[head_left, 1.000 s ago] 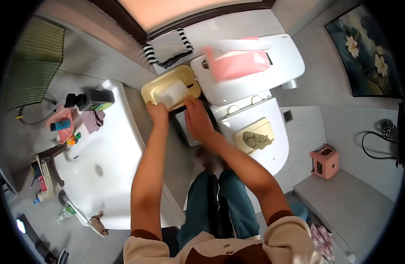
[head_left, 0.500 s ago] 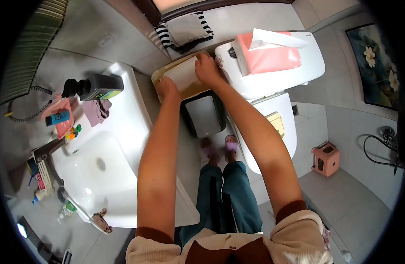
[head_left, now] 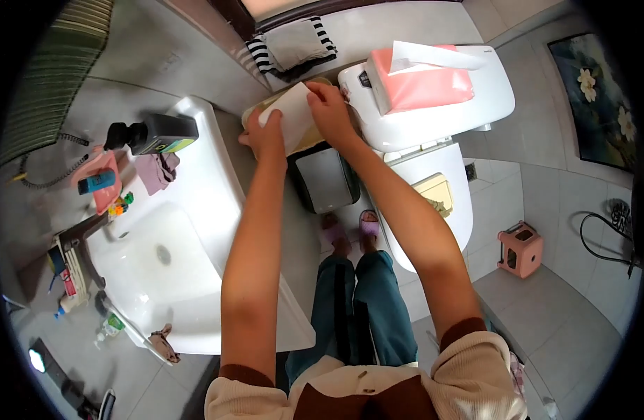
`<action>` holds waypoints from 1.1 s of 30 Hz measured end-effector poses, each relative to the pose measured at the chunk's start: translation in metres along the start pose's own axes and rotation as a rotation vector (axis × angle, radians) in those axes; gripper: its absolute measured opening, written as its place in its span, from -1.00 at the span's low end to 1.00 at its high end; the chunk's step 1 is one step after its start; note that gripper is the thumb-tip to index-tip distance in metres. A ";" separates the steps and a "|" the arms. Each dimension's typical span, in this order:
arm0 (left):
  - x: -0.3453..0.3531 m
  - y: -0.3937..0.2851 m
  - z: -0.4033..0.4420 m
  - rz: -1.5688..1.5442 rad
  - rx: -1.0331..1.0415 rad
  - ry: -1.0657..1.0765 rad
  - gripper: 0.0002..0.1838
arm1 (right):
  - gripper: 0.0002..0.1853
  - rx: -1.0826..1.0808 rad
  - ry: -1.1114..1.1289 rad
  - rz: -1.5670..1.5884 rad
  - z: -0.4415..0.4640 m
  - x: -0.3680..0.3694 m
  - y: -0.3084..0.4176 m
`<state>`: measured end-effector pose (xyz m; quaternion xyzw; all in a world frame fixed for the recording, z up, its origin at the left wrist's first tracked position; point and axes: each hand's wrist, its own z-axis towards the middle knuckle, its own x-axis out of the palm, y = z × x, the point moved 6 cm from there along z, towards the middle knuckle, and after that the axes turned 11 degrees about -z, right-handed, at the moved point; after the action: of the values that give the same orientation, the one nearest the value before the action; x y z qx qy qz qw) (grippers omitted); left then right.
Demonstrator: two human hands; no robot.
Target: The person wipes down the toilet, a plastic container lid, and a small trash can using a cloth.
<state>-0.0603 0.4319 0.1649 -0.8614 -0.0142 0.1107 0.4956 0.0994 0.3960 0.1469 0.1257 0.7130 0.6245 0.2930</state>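
Observation:
A white sheet-like piece (head_left: 288, 115) is held between my two hands, over a pale yellow basin (head_left: 309, 138). My left hand (head_left: 266, 135) is closed on its left edge, thumb on top. My right hand (head_left: 329, 112) has its fingers pressed on the upper right edge of the piece. Most of the basin's inside is hidden by the piece and my hands. Just below the basin stands a dark bin with a grey top (head_left: 325, 180).
To the left is a white sink (head_left: 196, 280) with a dark bottle (head_left: 154, 134) and a mauve cloth (head_left: 156, 171). At right, a pink tissue pack (head_left: 427, 87) lies on the toilet tank (head_left: 441, 126). A yellow tray (head_left: 434, 187) rests on the lid. A pink stool (head_left: 520, 250) stands farther right.
Both hands have moved into the basin area and taken hold of the white piece. It now appears raised and tilted. The camera view has shifted since the earliest frame.

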 end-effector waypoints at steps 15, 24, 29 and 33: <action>-0.041 -0.057 -0.103 -0.038 -0.020 0.415 -0.19 | -0.71 -0.197 -0.133 -0.167 -0.088 -0.066 0.129; -0.047 -0.059 -0.126 -0.046 0.103 0.423 -0.34 | -0.88 -0.296 -0.131 -0.162 -0.100 -0.080 0.147; -0.049 -0.062 -0.136 -0.160 0.064 0.418 -0.20 | -0.89 -0.198 -0.126 -0.038 -0.100 -0.085 0.141; -0.053 -0.058 -0.137 -0.147 0.080 0.415 -0.19 | -0.91 -0.115 -0.059 -0.045 -0.104 -0.088 0.137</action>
<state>-0.0786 0.3380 0.2903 -0.8420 0.0299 -0.1048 0.5284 0.0841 0.2894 0.3069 0.1107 0.6698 0.6536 0.3346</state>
